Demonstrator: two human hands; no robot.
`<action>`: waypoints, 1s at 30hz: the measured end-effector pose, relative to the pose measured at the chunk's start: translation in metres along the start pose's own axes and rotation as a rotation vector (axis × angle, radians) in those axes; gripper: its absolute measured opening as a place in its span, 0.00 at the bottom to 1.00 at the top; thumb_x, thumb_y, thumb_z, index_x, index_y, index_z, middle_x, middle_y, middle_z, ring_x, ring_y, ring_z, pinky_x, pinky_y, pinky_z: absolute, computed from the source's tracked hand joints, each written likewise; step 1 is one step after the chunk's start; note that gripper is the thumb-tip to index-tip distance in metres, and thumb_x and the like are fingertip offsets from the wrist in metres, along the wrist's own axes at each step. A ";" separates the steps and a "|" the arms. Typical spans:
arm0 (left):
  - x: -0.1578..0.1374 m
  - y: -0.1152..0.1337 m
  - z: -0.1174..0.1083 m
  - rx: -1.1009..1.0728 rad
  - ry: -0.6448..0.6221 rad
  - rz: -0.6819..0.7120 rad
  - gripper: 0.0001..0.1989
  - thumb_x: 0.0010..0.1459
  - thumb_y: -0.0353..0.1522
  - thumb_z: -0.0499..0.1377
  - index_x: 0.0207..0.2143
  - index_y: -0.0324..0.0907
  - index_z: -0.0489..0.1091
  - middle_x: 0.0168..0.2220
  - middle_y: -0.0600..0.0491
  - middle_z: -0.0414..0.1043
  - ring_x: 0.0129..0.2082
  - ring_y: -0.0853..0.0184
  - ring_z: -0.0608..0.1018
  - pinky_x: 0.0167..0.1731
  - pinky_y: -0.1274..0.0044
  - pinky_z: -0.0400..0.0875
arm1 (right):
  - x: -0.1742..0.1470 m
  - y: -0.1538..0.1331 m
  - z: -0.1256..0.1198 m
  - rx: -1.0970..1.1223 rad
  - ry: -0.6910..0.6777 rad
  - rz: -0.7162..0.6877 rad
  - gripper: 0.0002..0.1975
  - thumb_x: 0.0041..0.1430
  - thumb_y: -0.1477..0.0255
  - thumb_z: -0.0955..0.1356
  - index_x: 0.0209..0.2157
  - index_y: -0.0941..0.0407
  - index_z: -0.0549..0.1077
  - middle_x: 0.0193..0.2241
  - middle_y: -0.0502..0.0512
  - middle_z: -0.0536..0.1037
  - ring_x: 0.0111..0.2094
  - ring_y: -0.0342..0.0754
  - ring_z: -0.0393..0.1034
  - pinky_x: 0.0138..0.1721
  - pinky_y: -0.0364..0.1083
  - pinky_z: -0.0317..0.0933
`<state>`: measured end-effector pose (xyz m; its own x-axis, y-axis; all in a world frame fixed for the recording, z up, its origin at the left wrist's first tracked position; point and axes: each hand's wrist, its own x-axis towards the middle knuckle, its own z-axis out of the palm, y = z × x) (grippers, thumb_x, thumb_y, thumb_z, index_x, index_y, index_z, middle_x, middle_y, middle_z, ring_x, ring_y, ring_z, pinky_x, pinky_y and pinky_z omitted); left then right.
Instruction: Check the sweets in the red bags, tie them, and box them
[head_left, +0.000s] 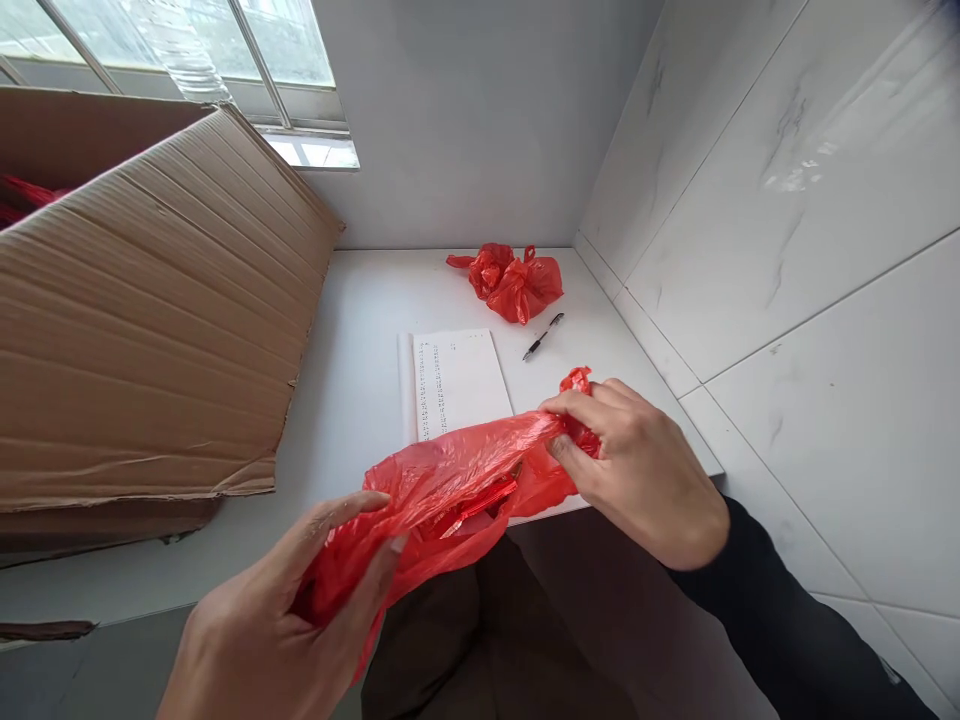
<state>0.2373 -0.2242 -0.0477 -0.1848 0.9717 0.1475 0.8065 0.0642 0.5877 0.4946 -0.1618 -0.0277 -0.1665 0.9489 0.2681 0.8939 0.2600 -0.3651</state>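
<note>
A thin red plastic bag (457, 465) is stretched between my two hands at the front edge of the white table. My left hand (285, 590) grips its left end, thumb and forefinger on the film. My right hand (630, 460) pinches the gathered right end, where a crumpled tip of red plastic sticks out above the fingers. Between the hands the bag's mouth gapes, and shiny red packets (480, 505) show inside; their exact kind I cannot make out. The bag covers the lower part of an open notebook (469, 375) with handwritten columns.
Two knotted red plastic bags (517, 285) lie at the back of the white table (360, 320). A black pen (543, 337) rests right of the notebook. A large cardboard box (150, 320) with red stuff inside stands at left. A tiled wall (810, 300) bounds the right side.
</note>
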 end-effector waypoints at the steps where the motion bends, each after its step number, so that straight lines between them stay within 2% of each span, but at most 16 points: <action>1: 0.002 0.001 -0.001 0.032 -0.036 -0.006 0.09 0.60 0.43 0.59 0.42 0.53 0.72 0.10 0.67 0.58 0.12 0.72 0.65 0.18 0.80 0.60 | 0.000 0.001 -0.002 0.013 0.030 0.005 0.09 0.61 0.73 0.68 0.43 0.53 0.77 0.29 0.51 0.74 0.35 0.51 0.68 0.35 0.48 0.63; 3: 0.010 0.006 -0.003 0.041 -0.082 0.006 0.10 0.62 0.44 0.56 0.39 0.51 0.72 0.13 0.65 0.61 0.13 0.72 0.65 0.19 0.79 0.61 | 0.001 0.002 -0.001 0.045 0.077 0.007 0.08 0.61 0.72 0.68 0.42 0.53 0.77 0.29 0.50 0.75 0.34 0.50 0.68 0.34 0.47 0.61; 5: 0.022 0.017 -0.005 -0.043 -0.061 0.040 0.12 0.62 0.44 0.56 0.34 0.48 0.72 0.17 0.62 0.64 0.16 0.72 0.66 0.20 0.78 0.63 | 0.004 0.003 0.001 0.077 0.125 0.005 0.07 0.63 0.70 0.66 0.39 0.53 0.77 0.27 0.49 0.74 0.30 0.48 0.67 0.31 0.46 0.59; 9: 0.048 0.050 -0.011 -0.194 0.120 0.111 0.11 0.63 0.41 0.55 0.33 0.48 0.73 0.23 0.60 0.68 0.23 0.70 0.67 0.25 0.77 0.64 | 0.012 -0.002 -0.002 0.130 0.274 -0.014 0.12 0.67 0.65 0.64 0.34 0.54 0.77 0.22 0.48 0.71 0.26 0.46 0.64 0.30 0.46 0.58; 11: 0.056 0.062 -0.013 -0.213 0.219 0.143 0.11 0.65 0.42 0.54 0.35 0.48 0.73 0.26 0.60 0.69 0.26 0.70 0.68 0.26 0.76 0.63 | 0.015 -0.004 -0.007 0.157 0.361 -0.033 0.13 0.68 0.65 0.63 0.36 0.54 0.77 0.25 0.49 0.74 0.29 0.47 0.67 0.32 0.46 0.60; 13: 0.060 0.066 -0.011 -0.243 0.248 0.151 0.11 0.65 0.41 0.54 0.35 0.49 0.73 0.27 0.60 0.69 0.26 0.70 0.68 0.25 0.76 0.62 | 0.017 -0.003 -0.013 0.135 0.376 -0.032 0.12 0.68 0.65 0.64 0.39 0.53 0.78 0.29 0.51 0.77 0.31 0.48 0.69 0.34 0.47 0.63; 16: 0.061 0.058 -0.002 -0.328 0.107 0.130 0.10 0.62 0.40 0.58 0.31 0.47 0.74 0.22 0.60 0.64 0.22 0.70 0.64 0.22 0.76 0.60 | 0.013 0.004 -0.018 -0.007 0.189 0.038 0.14 0.67 0.61 0.66 0.50 0.50 0.76 0.32 0.52 0.78 0.32 0.51 0.72 0.31 0.48 0.65; 18: 0.060 0.050 0.005 -0.368 -0.005 0.110 0.11 0.62 0.40 0.58 0.30 0.45 0.74 0.21 0.59 0.62 0.21 0.70 0.62 0.20 0.76 0.58 | 0.005 0.008 -0.022 -0.098 0.073 0.046 0.23 0.65 0.58 0.67 0.59 0.49 0.69 0.35 0.54 0.79 0.36 0.54 0.73 0.30 0.50 0.68; 19: 0.058 0.046 0.008 -0.377 -0.034 0.096 0.12 0.62 0.40 0.57 0.30 0.45 0.74 0.21 0.59 0.63 0.21 0.70 0.62 0.20 0.76 0.58 | 0.000 0.008 -0.025 -0.125 0.063 0.027 0.26 0.65 0.58 0.68 0.62 0.49 0.66 0.39 0.55 0.79 0.40 0.56 0.73 0.32 0.52 0.69; 22: 0.054 0.041 0.010 -0.375 -0.054 0.026 0.16 0.63 0.44 0.55 0.29 0.46 0.72 0.20 0.59 0.60 0.20 0.70 0.61 0.19 0.76 0.57 | -0.016 -0.006 -0.036 -0.148 0.213 -0.033 0.27 0.66 0.61 0.67 0.64 0.49 0.62 0.55 0.59 0.72 0.55 0.61 0.66 0.47 0.58 0.69; 24: 0.053 0.042 0.009 -0.367 -0.052 -0.026 0.18 0.63 0.46 0.54 0.25 0.46 0.68 0.19 0.59 0.56 0.20 0.70 0.58 0.18 0.76 0.54 | -0.024 -0.024 -0.042 -0.075 0.357 -0.049 0.21 0.67 0.65 0.66 0.60 0.47 0.67 0.59 0.58 0.68 0.58 0.60 0.63 0.52 0.57 0.68; 25: 0.053 0.043 0.008 -0.368 -0.050 -0.046 0.19 0.63 0.47 0.54 0.24 0.46 0.65 0.19 0.59 0.55 0.20 0.70 0.57 0.17 0.76 0.54 | -0.025 -0.033 -0.041 0.007 0.378 -0.084 0.17 0.68 0.67 0.66 0.57 0.46 0.69 0.57 0.56 0.69 0.57 0.57 0.65 0.52 0.54 0.68; 26: 0.053 0.045 0.007 -0.372 -0.046 -0.058 0.20 0.63 0.47 0.54 0.23 0.46 0.63 0.19 0.59 0.55 0.20 0.70 0.57 0.17 0.76 0.54 | -0.025 -0.041 -0.037 0.112 0.328 -0.145 0.15 0.68 0.70 0.65 0.55 0.46 0.71 0.55 0.54 0.72 0.54 0.54 0.68 0.50 0.50 0.70; 28: 0.053 0.047 0.007 -0.387 -0.041 -0.065 0.20 0.63 0.47 0.54 0.22 0.45 0.61 0.19 0.59 0.54 0.20 0.70 0.56 0.17 0.76 0.53 | -0.019 -0.049 -0.018 0.270 0.065 -0.284 0.15 0.69 0.74 0.62 0.52 0.46 0.71 0.45 0.51 0.77 0.43 0.48 0.75 0.41 0.45 0.72; 29: 0.053 0.048 0.007 -0.394 -0.039 -0.067 0.20 0.63 0.46 0.54 0.22 0.45 0.61 0.19 0.59 0.53 0.20 0.70 0.56 0.17 0.76 0.52 | -0.014 -0.049 -0.004 0.264 -0.119 -0.311 0.15 0.69 0.76 0.61 0.53 0.48 0.70 0.40 0.51 0.78 0.37 0.47 0.76 0.38 0.45 0.72; 30: 0.053 0.049 0.007 -0.400 -0.035 -0.068 0.20 0.63 0.46 0.54 0.22 0.45 0.61 0.19 0.59 0.52 0.20 0.70 0.55 0.17 0.76 0.52 | -0.008 -0.046 0.011 0.178 -0.238 -0.290 0.15 0.68 0.77 0.62 0.53 0.51 0.70 0.35 0.51 0.79 0.31 0.47 0.75 0.33 0.45 0.72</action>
<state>0.2707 -0.1678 -0.0170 -0.2054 0.9758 0.0750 0.5098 0.0413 0.8593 0.4503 -0.1794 -0.0232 -0.5114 0.8410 0.1767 0.7130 0.5300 -0.4591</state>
